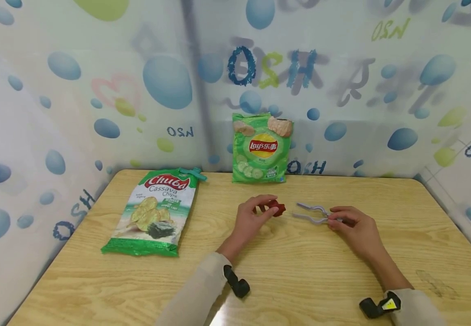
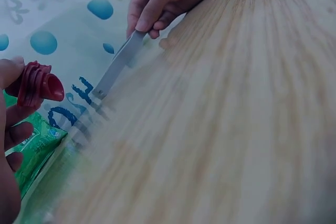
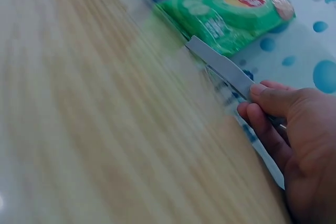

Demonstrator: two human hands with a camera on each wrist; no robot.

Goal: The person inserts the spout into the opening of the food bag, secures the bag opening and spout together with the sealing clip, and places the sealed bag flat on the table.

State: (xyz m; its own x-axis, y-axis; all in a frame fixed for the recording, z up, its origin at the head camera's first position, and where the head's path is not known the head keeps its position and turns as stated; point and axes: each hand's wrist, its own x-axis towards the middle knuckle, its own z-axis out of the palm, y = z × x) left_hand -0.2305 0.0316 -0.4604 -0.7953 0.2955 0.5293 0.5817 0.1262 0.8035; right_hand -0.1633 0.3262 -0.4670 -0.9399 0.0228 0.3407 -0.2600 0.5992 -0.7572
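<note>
Between thumb and fingers, my left hand (image 1: 248, 218) pinches a small red plastic spout-like piece (image 1: 276, 208). In the left wrist view this red piece (image 2: 32, 85) has ribbed sides and a hollow, slanted mouth. My right hand (image 1: 358, 230) grips a pale lilac two-armed clip (image 1: 316, 221) by its joined end. The clip's arms are spread and point left toward the red piece, with a small gap between the two things. Seen from the right wrist, the clip (image 3: 223, 67) shows one broad, flat arm.
A green Lay's bag (image 1: 261, 158) stands at the table's back edge against the patterned curtain (image 1: 170, 131). To the left lies a Chuba cassava chips bag (image 1: 154, 213), a teal clip (image 1: 194, 173) across its top corner. The wooden table (image 1: 284, 276) extends toward me.
</note>
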